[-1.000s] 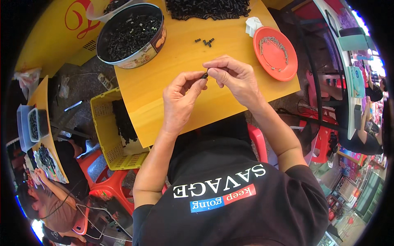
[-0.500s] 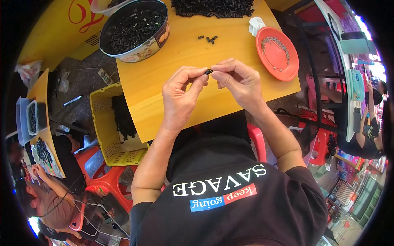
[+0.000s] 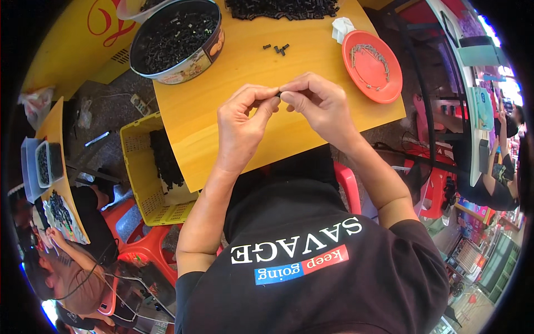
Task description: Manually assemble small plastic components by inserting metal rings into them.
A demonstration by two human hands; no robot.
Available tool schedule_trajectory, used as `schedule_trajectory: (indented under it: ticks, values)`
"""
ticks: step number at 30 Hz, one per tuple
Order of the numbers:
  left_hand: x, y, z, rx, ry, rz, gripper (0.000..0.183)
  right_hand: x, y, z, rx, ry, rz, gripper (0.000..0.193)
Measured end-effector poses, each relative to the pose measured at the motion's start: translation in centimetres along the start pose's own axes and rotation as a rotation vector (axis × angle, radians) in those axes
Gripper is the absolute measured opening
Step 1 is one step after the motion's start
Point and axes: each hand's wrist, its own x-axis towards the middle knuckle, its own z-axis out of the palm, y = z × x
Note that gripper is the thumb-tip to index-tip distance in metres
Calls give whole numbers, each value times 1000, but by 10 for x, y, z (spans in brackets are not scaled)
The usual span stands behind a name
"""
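In the frame's upper centre, our left hand [image 3: 240, 118] and right hand [image 3: 321, 107] pinch a small black piece [image 3: 278, 94]; we should hold it steady.

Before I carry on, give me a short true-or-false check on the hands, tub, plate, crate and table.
1. The left hand and right hand meet at a small black piece. True.
2. The crate beside the table is blue. False: it is yellow.
3. The round tub holds many black pieces. True.
4. The red plate is left of the round tub. False: it is on the right.
5. A few loose black pieces lie beyond the hands. True.
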Motion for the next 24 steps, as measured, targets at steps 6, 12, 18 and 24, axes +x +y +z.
schedule_trajectory:
  ticks: [6, 12, 18, 24]
  values:
    - [1, 2, -1, -135, -6, -180, 12, 3, -4, -1, 223, -20, 119, 17]
    - [2, 2, 0, 6, -9, -71, 12, -3, -1, -12, 19, 18, 125, 21]
    - [2, 7, 6, 197, 2, 117, 14, 0, -5, -11, -356, 8, -166, 24]
    - [-1, 12, 3, -127, -87, -194, 13, 3, 8, -14, -437, -66, -392, 18]
